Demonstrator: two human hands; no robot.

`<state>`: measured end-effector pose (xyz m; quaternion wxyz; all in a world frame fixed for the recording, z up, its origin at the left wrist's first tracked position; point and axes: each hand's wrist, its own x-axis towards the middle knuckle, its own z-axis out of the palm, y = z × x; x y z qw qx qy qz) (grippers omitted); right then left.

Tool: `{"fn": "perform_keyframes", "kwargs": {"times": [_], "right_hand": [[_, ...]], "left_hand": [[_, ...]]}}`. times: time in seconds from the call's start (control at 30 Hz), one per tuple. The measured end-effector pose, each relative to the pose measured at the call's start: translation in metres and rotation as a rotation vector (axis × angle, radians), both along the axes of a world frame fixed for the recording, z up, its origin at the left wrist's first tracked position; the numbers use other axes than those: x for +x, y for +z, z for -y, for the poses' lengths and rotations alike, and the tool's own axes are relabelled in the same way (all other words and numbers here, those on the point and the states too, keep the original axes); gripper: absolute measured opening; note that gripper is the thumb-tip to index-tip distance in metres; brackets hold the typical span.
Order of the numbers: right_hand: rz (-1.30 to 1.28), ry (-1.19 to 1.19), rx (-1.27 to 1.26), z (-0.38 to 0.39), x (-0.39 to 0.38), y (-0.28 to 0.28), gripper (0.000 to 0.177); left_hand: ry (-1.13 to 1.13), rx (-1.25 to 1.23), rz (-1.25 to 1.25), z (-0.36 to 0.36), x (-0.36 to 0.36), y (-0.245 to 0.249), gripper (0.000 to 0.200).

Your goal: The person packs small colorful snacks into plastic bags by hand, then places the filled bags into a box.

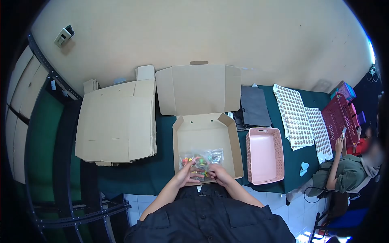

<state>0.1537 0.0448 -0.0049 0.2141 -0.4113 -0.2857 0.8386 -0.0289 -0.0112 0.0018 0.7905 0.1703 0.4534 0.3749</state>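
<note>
In front of me an unfolded cardboard box stands with its lid tipped back against the wall. Over its near edge I hold a clear plastic zip bag with small red, yellow and green pieces inside; their kind is too small to make out. My left hand grips the bag's left side, thumb on top and fingers spread beneath. On the right side, my right hand has its fingers closed on the bag's near corner. Part of the bag is hidden by my fingers.
Flattened cardboard boxes are stacked to the left. A pink basket stands right of the box, with black folders behind it. Sticker sheets and a maroon basket lie farther right. A person sits at the right end.
</note>
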Motion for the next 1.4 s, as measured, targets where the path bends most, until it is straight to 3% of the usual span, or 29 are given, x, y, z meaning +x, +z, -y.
{"fn": "perform_keyframes", "kwargs": {"times": [0.1,0.2,0.27,0.4,0.5,0.57,0.6,0.67,0.7,0.83,0.9,0.93,1.0,1.03,1.1,1.23,1.33,1.4], "right_hand": [[-0.033,0.185,-0.028,0.001,0.002,-0.005,0.028],[0.061,0.114,0.008,-0.004,0.003,-0.002,0.026],[0.236,0.09,0.164,-0.003,-0.003,0.006,0.029],[0.196,-0.041,0.235,-0.005,0.002,-0.007,0.026],[0.207,-0.128,0.459,-0.019,0.02,-0.008,0.014],[0.422,-0.242,0.695,-0.027,0.032,-0.006,0.008],[0.424,-0.242,0.696,-0.029,0.038,-0.004,0.008],[0.863,-0.224,1.086,-0.03,0.048,0.0,0.01],[0.973,-0.205,1.158,-0.027,0.048,0.015,0.01],[1.182,-0.129,1.191,-0.021,0.059,-0.013,0.008],[1.157,0.002,1.05,-0.018,0.06,-0.021,0.028],[1.157,0.002,1.05,-0.017,0.061,-0.021,0.028],[1.034,0.02,1.003,-0.013,0.061,-0.018,0.052],[1.033,0.019,1.004,-0.014,0.061,-0.018,0.052],[1.007,0.074,0.904,-0.017,0.065,-0.02,0.068],[1.054,0.254,1.019,-0.021,0.075,-0.035,0.065],[1.267,0.271,1.019,-0.011,0.064,-0.037,0.052],[1.451,0.424,1.131,-0.005,0.059,-0.032,0.036]], "left_hand": [[-0.037,0.038,-0.004,0.003,-0.005,0.003,0.059],[-0.035,0.007,0.048,0.005,-0.006,-0.001,0.053],[0.052,-0.01,-0.009,0.007,-0.001,0.004,0.048],[0.012,0.004,-0.101,0.0,0.01,0.006,0.047],[-0.084,0.145,-0.194,-0.002,0.01,-0.015,0.04],[-0.081,0.326,-0.605,-0.001,0.007,-0.037,0.043],[-0.082,0.327,-0.602,0.001,0.006,-0.039,0.043],[-0.034,0.459,-1.02,0.002,0.002,-0.043,0.041],[-0.034,0.461,-1.018,0.003,0.0,-0.051,0.041],[-0.151,0.354,-1.035,0.011,0.0,-0.08,0.05],[-0.198,0.348,-1.06,0.014,0.001,-0.083,0.054],[-0.183,0.365,-1.067,0.015,0.003,-0.084,0.056],[-0.169,0.379,-1.076,0.017,0.005,-0.084,0.058],[-0.173,0.362,-1.07,0.016,0.006,-0.082,0.058],[-0.182,0.35,-1.063,0.016,0.006,-0.079,0.059],[-0.184,0.355,-1.066,0.016,0.006,-0.08,0.059],[-0.195,0.359,-1.085,0.017,0.004,-0.077,0.059],[-0.203,0.345,-1.084,0.017,0.005,-0.074,0.058]]}}
